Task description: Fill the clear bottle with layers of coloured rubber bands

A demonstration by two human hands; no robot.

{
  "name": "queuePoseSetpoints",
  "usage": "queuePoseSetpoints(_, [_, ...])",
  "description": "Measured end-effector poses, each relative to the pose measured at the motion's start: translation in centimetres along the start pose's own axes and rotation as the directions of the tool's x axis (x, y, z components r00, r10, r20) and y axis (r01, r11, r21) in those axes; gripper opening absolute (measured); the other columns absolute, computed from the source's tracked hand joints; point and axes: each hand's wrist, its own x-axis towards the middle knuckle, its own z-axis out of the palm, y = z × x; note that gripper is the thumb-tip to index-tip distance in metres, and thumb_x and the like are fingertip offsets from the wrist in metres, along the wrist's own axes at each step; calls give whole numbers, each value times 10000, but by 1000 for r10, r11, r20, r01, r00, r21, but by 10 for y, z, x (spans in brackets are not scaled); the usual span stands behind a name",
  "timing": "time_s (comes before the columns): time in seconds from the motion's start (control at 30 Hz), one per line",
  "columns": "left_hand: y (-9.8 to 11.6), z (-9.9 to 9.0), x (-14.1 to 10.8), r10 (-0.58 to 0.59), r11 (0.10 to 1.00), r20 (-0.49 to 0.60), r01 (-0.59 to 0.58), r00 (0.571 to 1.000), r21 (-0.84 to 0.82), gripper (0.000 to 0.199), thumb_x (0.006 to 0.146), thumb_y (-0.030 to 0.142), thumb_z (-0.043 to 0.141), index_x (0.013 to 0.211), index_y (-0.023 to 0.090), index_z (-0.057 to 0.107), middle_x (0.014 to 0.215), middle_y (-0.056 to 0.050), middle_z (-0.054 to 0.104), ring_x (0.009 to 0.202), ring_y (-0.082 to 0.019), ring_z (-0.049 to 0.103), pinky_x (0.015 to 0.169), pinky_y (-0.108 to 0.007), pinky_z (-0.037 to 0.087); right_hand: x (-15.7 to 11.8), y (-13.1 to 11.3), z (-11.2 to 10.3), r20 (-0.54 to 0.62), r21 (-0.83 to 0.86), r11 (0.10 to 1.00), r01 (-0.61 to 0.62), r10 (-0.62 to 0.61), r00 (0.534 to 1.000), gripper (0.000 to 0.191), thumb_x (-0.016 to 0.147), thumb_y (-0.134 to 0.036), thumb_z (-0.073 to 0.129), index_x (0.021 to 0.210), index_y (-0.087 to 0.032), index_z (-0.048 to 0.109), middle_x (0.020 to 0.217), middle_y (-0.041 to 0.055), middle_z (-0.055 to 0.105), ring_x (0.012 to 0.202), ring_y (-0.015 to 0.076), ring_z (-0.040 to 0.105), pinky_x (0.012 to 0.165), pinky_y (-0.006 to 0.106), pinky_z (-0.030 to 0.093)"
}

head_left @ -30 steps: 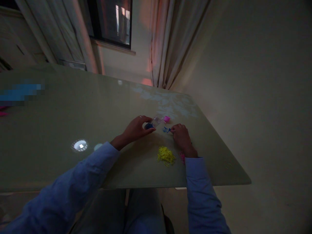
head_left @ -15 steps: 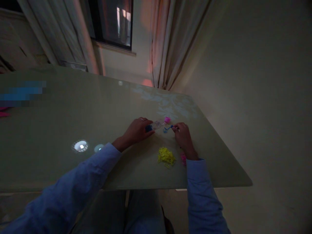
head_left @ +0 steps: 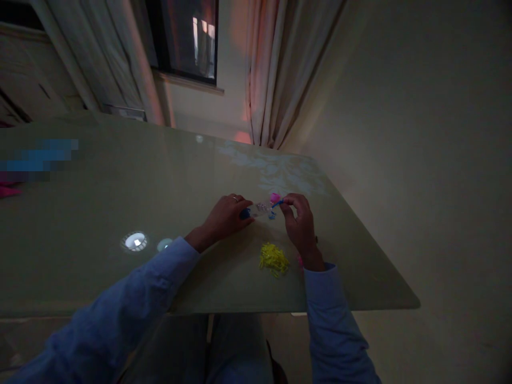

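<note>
My left hand (head_left: 230,216) is closed around a small clear bottle (head_left: 262,208), which lies tilted over the table with dark blue contents showing near my fingers. At the bottle's right end, my right hand (head_left: 298,218) pinches a thin blue strip (head_left: 277,204), its tip at or beside the bottle's mouth; I cannot tell whether it is inside. A few small blue pieces (head_left: 272,216) lie on the table just below the mouth. Right behind it sits a pink cap-like piece (head_left: 274,198). Nearer to me is a heap of thin yellow pieces (head_left: 273,260).
Some pink pieces (head_left: 300,261) are partly hidden by my right wrist. A blurred blue item (head_left: 40,154) and a pink item (head_left: 8,190) lie at the far left of the glossy table (head_left: 168,176). A wall (head_left: 420,160) stands along the right side.
My right hand has risen slightly away from me, turning so that the blue strip now reaches the bottle's mouth. My left hand and the bottle have barely moved.
</note>
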Motion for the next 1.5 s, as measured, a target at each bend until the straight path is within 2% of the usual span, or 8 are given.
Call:
queuePoseSetpoints(0.33, [3,-1,-1,59,998,-8,-59,998,-2,411,825,319,782,1194,155,706,1095,-155,737,1040,-316,668,885,-443,508,-6,-2,6,99,-4,999,45,-45,994,123,954,-319,600,922,-253,699,1140,96,688,1173,269,602,1064,484,456])
queuePoseSetpoints(0.57, [3,-1,-2,77,996,-6,-77,997,53,400,836,313,769,1197,156,696,1094,-132,739,1024,-297,665,860,-421,506,-7,3,6,114,13,994,106,-107,988,109,931,-307,663,959,-248,751,1287,119,698,1207,265,636,1051,492,501])
queuePoseSetpoints(0.83, [-2,4,-1,102,995,-32,-102,994,3,404,825,321,773,1185,153,701,1071,-136,743,996,-291,675,854,-412,521,-7,1,2,134,33,993,117,-121,984,169,953,-302,637,1025,-261,784,1371,109,681,1200,254,663,1053,495,513])
queuePoseSetpoints(1.1, [-4,5,-2,98,992,-59,-103,993,-75,380,831,340,763,1157,154,709,1063,-155,741,971,-294,683,862,-433,534,-5,-7,-2,88,92,991,96,-104,991,168,938,-274,661,1044,-258,790,1282,103,729,1198,234,668,1048,457,521])
queuePoseSetpoints(1.2, [-4,6,-2,91,988,-77,-100,993,-115,369,839,356,758,1151,166,707,1048,-141,743,957,-285,685,858,-431,536,-3,-10,-8,16,158,985,72,-75,997,154,940,-281,659,1022,-257,787,1199,91,749,1169,222,673,1045,446,516])
queuePoseSetpoints(1.37, [-2,8,-3,63,970,-158,-98,985,-221,385,860,437,751,1132,171,694,1036,-113,749,944,-255,691,852,-401,544,0,-8,-22,-160,303,953,-20,71,984,134,929,-330,670,955,-251,775,1077,57,756,1079,219,685,996,433,529])
queuePoseSetpoints(1.5, [2,7,-3,52,950,-212,-114,976,-291,402,875,469,734,1145,176,681,1053,-107,751,951,-243,694,848,-391,550,1,-2,-30,-145,429,899,-90,166,975,169,930,-373,667,927,-239,770,1062,56,752,1052,220,682,927,402,539])
